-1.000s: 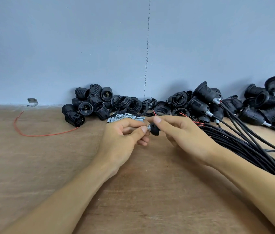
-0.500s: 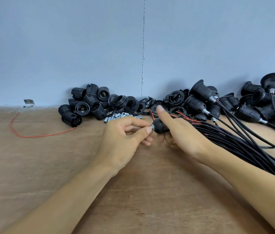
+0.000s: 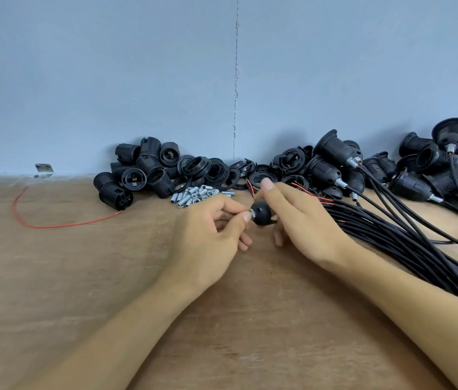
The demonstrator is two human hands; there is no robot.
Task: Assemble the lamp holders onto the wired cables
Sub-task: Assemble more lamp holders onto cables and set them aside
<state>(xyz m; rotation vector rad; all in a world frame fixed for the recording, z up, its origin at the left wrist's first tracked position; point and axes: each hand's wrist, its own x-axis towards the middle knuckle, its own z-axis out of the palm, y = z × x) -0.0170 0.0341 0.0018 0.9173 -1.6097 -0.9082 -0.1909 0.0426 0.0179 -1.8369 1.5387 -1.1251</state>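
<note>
A small black dome-shaped holder cap sits between my two hands above the wooden table. My right hand grips the cap, its index finger stretched over the top. My left hand pinches a short silver threaded tube that sticks out of the cap's left end. A bundle of black cables with red wire ends runs under my right wrist to the right edge.
Loose black lamp holder bodies and rings are piled along the blue wall. Several silver tubes lie in front of them. Holders with cables attached lie at the back right. A red wire curls at the left.
The cap has turned in my right hand so that more of its dome shows, and both hands have sunk slightly toward the table. The left hand keeps its pinch on the silver tube.
</note>
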